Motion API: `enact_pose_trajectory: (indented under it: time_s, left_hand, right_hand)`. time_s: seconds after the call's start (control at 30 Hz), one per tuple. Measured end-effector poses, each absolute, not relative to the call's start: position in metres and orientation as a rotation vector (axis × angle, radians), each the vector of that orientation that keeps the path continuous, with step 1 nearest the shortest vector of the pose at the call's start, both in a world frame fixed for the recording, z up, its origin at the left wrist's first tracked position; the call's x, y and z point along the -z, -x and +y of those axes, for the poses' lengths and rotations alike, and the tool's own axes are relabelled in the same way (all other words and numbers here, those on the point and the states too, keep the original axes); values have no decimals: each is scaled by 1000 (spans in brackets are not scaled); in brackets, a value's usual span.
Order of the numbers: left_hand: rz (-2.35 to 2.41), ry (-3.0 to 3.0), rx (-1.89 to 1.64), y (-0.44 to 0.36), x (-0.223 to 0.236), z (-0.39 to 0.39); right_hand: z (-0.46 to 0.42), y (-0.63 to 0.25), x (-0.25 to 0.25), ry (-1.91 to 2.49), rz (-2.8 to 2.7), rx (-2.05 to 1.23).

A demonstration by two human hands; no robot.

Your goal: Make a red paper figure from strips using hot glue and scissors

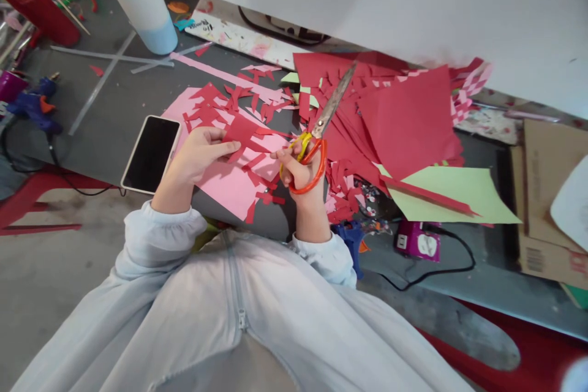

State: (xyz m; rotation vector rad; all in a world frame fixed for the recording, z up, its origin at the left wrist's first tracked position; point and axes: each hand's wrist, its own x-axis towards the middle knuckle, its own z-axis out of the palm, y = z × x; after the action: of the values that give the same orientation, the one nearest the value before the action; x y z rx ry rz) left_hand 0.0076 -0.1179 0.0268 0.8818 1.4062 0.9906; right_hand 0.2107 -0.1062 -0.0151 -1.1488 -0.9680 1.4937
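My left hand (199, 153) pinches a small piece of red paper (241, 128) between thumb and fingers, above a pink sheet (225, 190) strewn with red scraps. In my right hand (298, 171) is a pair of scissors (328, 110) with red and yellow handles. Their blades look closed and point up and away, clear of the piece in my left hand. Fingers of the right hand reach toward that piece; whether they touch it I cannot tell. Beyond the scissors lies a heap of red paper sheets (408, 116).
A phone (151, 153) lies by my left wrist. A white-and-blue bottle (142, 6) and a red can (41, 6) stand at the back left. Blue glue guns (34, 107) with cords lie on both sides. A pale green sheet (454, 193) and cardboard (555, 184) are at the right.
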Motion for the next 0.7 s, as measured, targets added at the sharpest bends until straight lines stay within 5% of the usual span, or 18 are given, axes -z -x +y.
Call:
enact_pose_trajectory:
  time_s: [0.7]
  left_hand:
    - [2087, -1476, -731, 4, -18, -130]
  right_hand:
    - [-105, -210, 22, 1309, -1160, -1385]
